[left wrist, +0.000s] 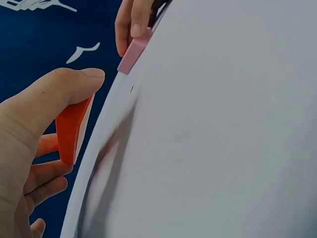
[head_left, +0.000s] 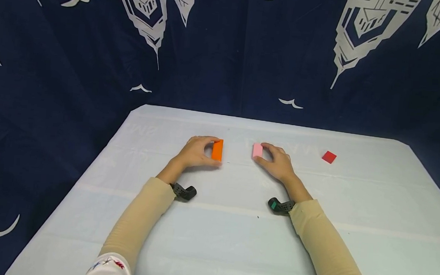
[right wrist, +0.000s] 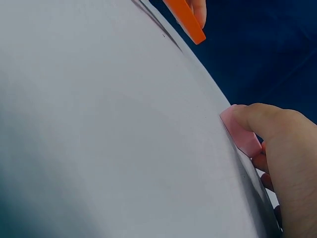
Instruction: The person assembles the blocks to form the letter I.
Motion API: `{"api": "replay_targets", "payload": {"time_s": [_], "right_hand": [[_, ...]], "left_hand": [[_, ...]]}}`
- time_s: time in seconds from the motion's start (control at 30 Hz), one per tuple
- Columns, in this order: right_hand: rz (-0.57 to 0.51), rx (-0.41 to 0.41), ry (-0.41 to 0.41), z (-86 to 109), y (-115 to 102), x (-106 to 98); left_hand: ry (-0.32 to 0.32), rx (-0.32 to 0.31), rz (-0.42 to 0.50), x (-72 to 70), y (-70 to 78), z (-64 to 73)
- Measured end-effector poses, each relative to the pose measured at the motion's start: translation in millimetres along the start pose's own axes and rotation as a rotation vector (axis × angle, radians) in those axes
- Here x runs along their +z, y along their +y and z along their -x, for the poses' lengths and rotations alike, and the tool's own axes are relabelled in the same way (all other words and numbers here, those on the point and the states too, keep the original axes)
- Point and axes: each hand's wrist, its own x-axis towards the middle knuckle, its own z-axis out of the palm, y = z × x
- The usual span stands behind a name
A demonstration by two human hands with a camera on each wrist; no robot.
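Note:
My left hand [head_left: 199,151] grips an orange block [head_left: 217,149] by its two ends, thumb at the near end and fingers at the far end. In the left wrist view the orange block [left wrist: 74,128] is tilted, with a shadow on the tabletop beside it. To the right, my right hand [head_left: 278,162] pinches a shorter pink block [head_left: 257,150] between thumb and fingers. The right wrist view shows the pink block [right wrist: 241,131] low at the table surface. A gap of white table separates the two blocks.
A small red square piece [head_left: 329,157] lies on the white-covered table [head_left: 218,242], right of the right hand. Behind the table hangs a dark blue curtain [head_left: 226,68] with white building and bird prints. Each wrist wears a dark strap-on device [head_left: 184,192].

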Motion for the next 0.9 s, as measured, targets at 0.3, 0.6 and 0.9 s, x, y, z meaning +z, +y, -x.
{"api": "replay_targets", "payload": {"time_s": [0.3,0.6,0.9], "right_hand": [[-0.002,-0.002,0.006,1.3,0,0],[0.005,0.007,0.001,1.6,-2,0],[0.008,0.015,-0.002,0.9,-3,0]], "left_hand": [[-0.010,0.076,-0.070,7.8,10.3,-0.4],[-0.015,0.096,-0.105,16.8,22.6,-0.6],[-0.006,0.128,-0.142,25.0,35.5,-3.0]]}}
